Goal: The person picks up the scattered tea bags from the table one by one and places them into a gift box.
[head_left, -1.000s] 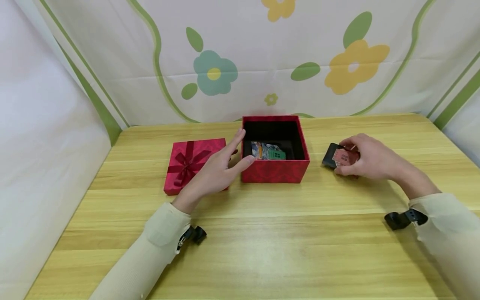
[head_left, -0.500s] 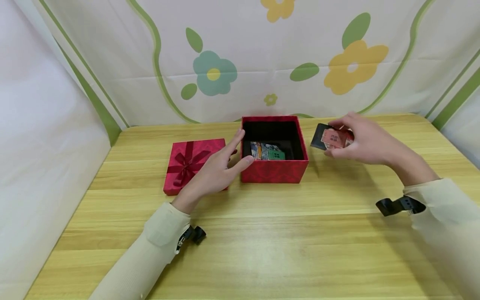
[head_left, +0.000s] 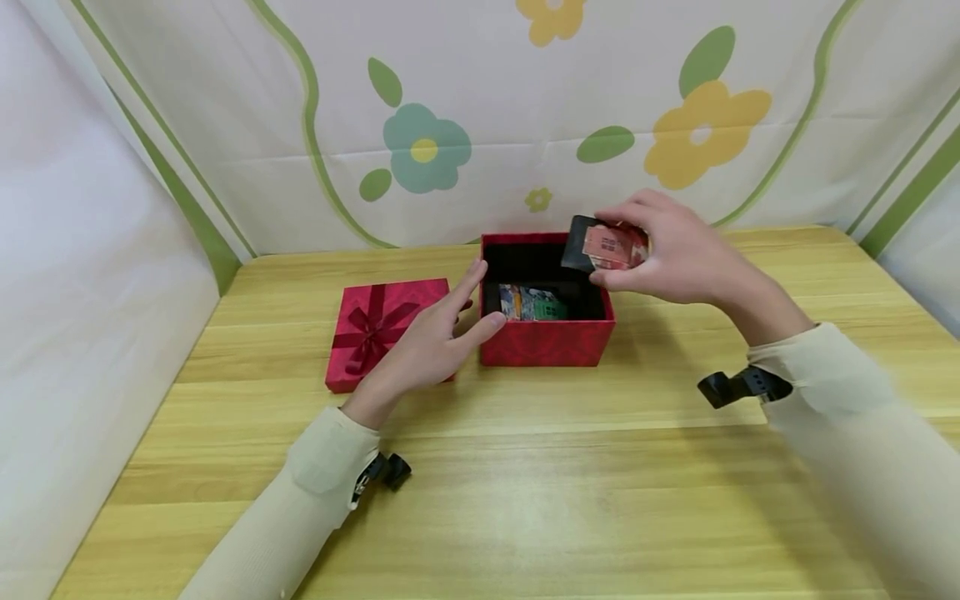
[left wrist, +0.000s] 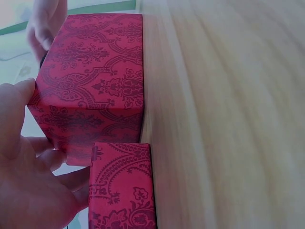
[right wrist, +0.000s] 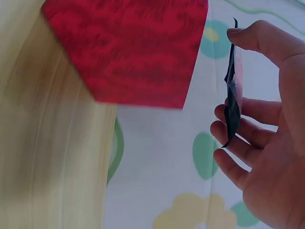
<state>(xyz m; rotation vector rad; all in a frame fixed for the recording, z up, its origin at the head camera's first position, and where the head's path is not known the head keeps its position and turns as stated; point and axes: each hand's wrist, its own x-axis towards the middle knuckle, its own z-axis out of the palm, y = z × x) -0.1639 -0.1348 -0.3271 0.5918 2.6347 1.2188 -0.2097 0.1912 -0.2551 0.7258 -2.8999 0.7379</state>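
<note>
A red patterned gift box (head_left: 547,343) stands uncovered near the back of the table, its inside black. Within it lie printed pieces (head_left: 534,303), one with a green label. My left hand (head_left: 431,342) rests against the box's left side, fingers straight and spread, thumb at the front corner. Over the box's right rim my right hand (head_left: 678,250) pinches a flat dark packet (head_left: 579,243) with a pink-red label, tilted. In the right wrist view the packet (right wrist: 232,95) shows edge-on between thumb and fingers. Beside the left hand lies the red lid (head_left: 360,321) with its dark red bow.
The wooden table (head_left: 540,483) reaches to a white curtain (head_left: 525,108) with printed flowers behind the box. The lid lies partly under the left forearm and hand, close to the box's left side.
My right hand has lifted the packet off the table and carried it left, from beside the box to above its right rim. The left hand has stayed at the box.
</note>
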